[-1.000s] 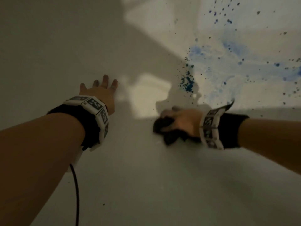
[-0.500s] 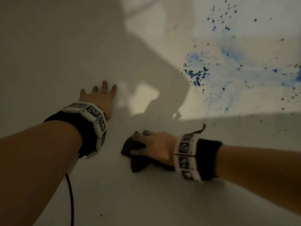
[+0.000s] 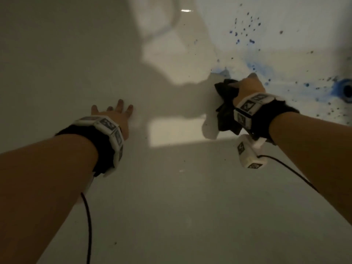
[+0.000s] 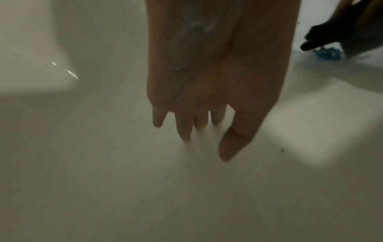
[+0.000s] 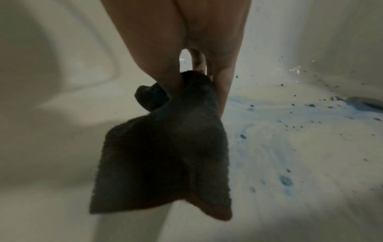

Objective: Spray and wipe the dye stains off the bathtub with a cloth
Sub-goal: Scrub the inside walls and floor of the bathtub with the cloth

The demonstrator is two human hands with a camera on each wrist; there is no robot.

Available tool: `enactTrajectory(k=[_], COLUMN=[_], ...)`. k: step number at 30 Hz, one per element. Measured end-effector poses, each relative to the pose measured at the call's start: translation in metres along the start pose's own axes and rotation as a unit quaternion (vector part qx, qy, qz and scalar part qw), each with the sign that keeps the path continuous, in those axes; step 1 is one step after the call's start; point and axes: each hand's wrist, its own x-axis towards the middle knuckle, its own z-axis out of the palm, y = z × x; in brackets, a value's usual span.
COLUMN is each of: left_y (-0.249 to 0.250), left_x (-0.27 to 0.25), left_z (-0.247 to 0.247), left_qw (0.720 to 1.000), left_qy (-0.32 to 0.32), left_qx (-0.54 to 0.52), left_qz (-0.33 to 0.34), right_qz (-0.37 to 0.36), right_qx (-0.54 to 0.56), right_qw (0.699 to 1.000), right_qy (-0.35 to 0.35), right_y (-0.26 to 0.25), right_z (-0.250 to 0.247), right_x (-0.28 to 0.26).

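Note:
My right hand [image 3: 247,86] grips a dark cloth [image 3: 225,107] on the white bathtub floor [image 3: 171,187], at the near edge of the blue dye stains [image 3: 257,67]. In the right wrist view the dark cloth [image 5: 163,152] hangs bunched from my fingers [image 5: 221,88], with blue dye smears [image 5: 265,140] to its right. My left hand [image 3: 114,115] presses flat on the tub floor at the left, fingers straight and spread. The left wrist view shows those fingers [image 4: 184,127] on the bare white surface, with the cloth [image 4: 323,39] far at the upper right.
The drain [image 3: 347,90], ringed in blue dye, sits at the far right. Dark and blue specks [image 3: 245,29] scatter over the tub's upper right. A curved tub wall [image 3: 47,44] rises at the left. Black cables trail from both wrists.
My right hand has swept the cloth from the middle of the tub floor up and to the right, onto the blue stains. The left hand has stayed pressed in place.

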Motion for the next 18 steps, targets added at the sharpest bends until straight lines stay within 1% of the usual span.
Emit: enactTrajectory(k=[1, 2, 4, 5, 7, 8, 9, 10, 12, 13, 14, 17, 18], left_y=[0.004, 0.009, 0.021, 0.026, 0.033, 0.037, 0.041, 0.045, 0.05, 0.051, 0.052, 0.055, 0.056], left_x=[-0.006, -0.012, -0.034, -0.047, -0.072, -0.086, -0.1, -0.115, -0.149, -0.167, -0.185, -0.237, -0.25], left_z=[-0.005, -0.012, -0.027, -0.033, -0.043, -0.048, -0.051, -0.055, -0.061, -0.062, -0.063, -0.069, -0.072], left_qw=[1.0, 0.999, 0.992, 0.985, 0.958, 0.937, 0.908, 0.872, 0.803, 0.776, 0.754, 0.685, 0.672], left_qy=[-0.009, -0.014, 0.001, 0.021, 0.067, 0.084, 0.095, 0.102, 0.084, 0.057, 0.032, -0.038, -0.044], left_qx=[-0.011, -0.032, -0.118, -0.166, -0.271, -0.334, -0.404, -0.475, -0.589, -0.626, -0.654, -0.725, -0.736], left_qz=[0.001, 0.008, 0.038, 0.05, 0.06, 0.063, 0.058, 0.054, 0.044, 0.045, 0.053, 0.058, 0.066], right_qz=[0.007, 0.023, 0.037, 0.029, -0.002, -0.03, -0.054, -0.064, -0.111, -0.142, -0.16, -0.178, -0.185], right_qx=[0.034, 0.097, 0.283, 0.335, 0.334, 0.298, 0.251, 0.207, 0.082, 0.029, 0.021, 0.049, 0.06], right_qw=[0.999, 0.995, 0.957, 0.94, 0.941, 0.953, 0.966, 0.976, 0.989, 0.988, 0.986, 0.982, 0.98], right_qy=[-0.005, -0.018, -0.053, -0.066, -0.057, -0.042, -0.033, -0.038, -0.05, -0.051, -0.046, -0.045, -0.048], right_y=[0.002, -0.001, -0.005, -0.011, -0.024, -0.031, -0.037, -0.042, -0.049, -0.051, -0.053, -0.057, -0.057], right_z=[-0.002, -0.009, -0.016, -0.022, -0.038, -0.047, -0.059, -0.07, -0.093, -0.103, -0.115, -0.142, -0.148], right_x=[-0.01, -0.023, -0.051, -0.063, -0.081, -0.092, -0.107, -0.119, -0.147, -0.161, -0.176, -0.215, -0.223])
